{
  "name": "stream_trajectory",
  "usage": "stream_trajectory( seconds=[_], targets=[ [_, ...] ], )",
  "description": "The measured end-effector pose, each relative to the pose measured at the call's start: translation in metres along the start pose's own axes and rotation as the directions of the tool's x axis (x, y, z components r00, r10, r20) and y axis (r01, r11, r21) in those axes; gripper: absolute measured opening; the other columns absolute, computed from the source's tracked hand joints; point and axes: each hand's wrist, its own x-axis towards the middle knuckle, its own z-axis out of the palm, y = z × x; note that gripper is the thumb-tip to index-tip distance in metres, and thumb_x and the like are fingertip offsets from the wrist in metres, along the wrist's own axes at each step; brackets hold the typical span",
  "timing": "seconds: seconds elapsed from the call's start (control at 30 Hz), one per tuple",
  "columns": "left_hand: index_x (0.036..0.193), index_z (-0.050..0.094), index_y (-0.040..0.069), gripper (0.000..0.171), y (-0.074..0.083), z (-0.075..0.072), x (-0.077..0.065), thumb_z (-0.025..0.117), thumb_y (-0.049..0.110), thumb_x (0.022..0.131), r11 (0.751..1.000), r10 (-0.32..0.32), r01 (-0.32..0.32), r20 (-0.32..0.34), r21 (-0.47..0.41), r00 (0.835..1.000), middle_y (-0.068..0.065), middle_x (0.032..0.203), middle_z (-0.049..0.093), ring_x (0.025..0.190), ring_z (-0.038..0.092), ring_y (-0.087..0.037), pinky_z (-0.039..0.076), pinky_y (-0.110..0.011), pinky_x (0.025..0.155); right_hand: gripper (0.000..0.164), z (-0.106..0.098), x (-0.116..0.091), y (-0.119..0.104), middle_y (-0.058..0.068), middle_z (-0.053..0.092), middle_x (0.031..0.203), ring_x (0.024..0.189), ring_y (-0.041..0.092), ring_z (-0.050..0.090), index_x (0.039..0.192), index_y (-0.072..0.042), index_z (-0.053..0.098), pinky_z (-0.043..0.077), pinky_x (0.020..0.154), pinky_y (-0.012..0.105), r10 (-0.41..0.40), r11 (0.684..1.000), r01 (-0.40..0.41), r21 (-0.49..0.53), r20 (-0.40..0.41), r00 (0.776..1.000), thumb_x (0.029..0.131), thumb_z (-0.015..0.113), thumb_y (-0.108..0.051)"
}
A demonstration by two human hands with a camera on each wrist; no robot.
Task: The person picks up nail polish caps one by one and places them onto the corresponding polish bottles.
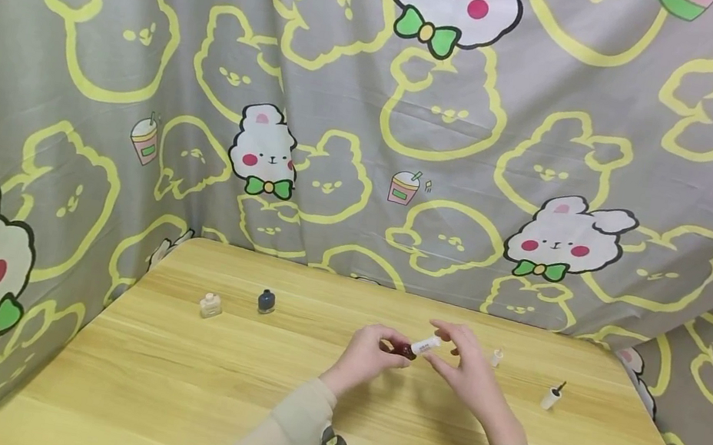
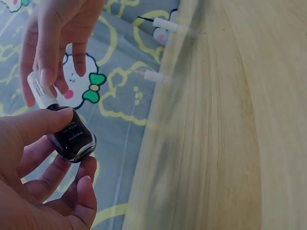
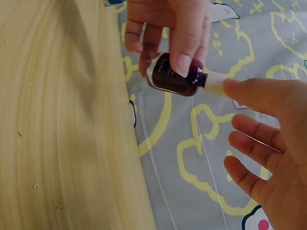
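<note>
In the head view, my left hand (image 1: 366,356) grips a dark red nail polish bottle (image 1: 405,350), tilted above the wooden table. Its thumb presses across the bottle's printed face in the left wrist view, with fingers behind and below the glass. The bottle's white cap (image 2: 41,91) sits at the neck, between thumb and finger of my right hand (image 1: 469,369). Seen from the right wrist, the right thumb lies against the cap (image 3: 215,84) while the lower fingers are spread away from it. A short black neck shows between cap and glass.
On the left of the table (image 1: 164,379) stand a cream-white polish bottle (image 1: 211,306) and a dark blue one (image 1: 266,302). To the right, a white cap with a dark brush (image 1: 551,396) stands brush up, near another small white cap (image 1: 497,357). A patterned curtain (image 1: 348,97) borders the table.
</note>
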Motion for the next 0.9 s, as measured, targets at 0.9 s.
stream_trajectory(
  seconds=[0.9],
  targets=[
    [0.101, 0.075, 0.009, 0.021, -0.006, 0.003, 0.003, 0.079, 0.014, 0.08, 0.989, -0.054, 0.058, 0.034, -0.133, 0.998, -0.003, 0.102, 0.074, 0.087, 0.067, -0.013, 0.054, -0.024, 0.076, 0.044, 0.008, -0.003, 0.002, 0.024, 0.057, 0.134, 0.11, -0.008, 0.06, 0.134, 0.001, 0.055, 0.049, 0.089, 0.013, 0.298, 0.746, -0.332, 0.577, 0.156, 0.942, 0.095, 0.063, -0.017]
  ],
)
